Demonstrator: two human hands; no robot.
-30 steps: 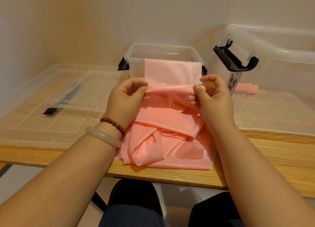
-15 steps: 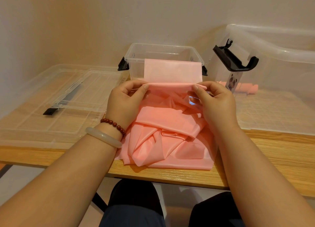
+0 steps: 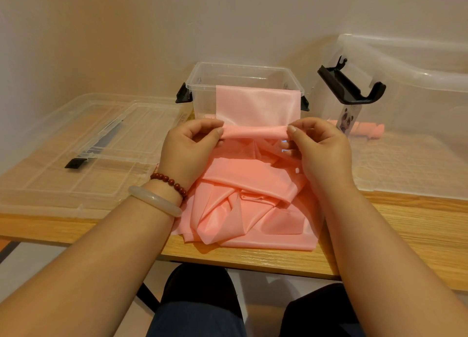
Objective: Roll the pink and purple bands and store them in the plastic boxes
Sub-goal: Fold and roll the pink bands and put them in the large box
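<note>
Pinching, with left hand (image 3: pixel 188 148) and right hand (image 3: pixel 321 149) equally near, the two ends of a roll of pink band (image 3: pixel 254 132) held crosswise, left to right, just before the small clear box (image 3: pixel 200 83), above slack heaped on the table (image 3: pixel 379 225).

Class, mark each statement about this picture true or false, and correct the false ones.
1. Both the left hand and the right hand pinch the rolled edge of the pink band. True.
2. The small clear box has its lid on. False: it stands open.
3. A rolled band lies inside the large box on the right. True.
4. The bracelets sit on the right wrist. False: they are on the left wrist.
</note>
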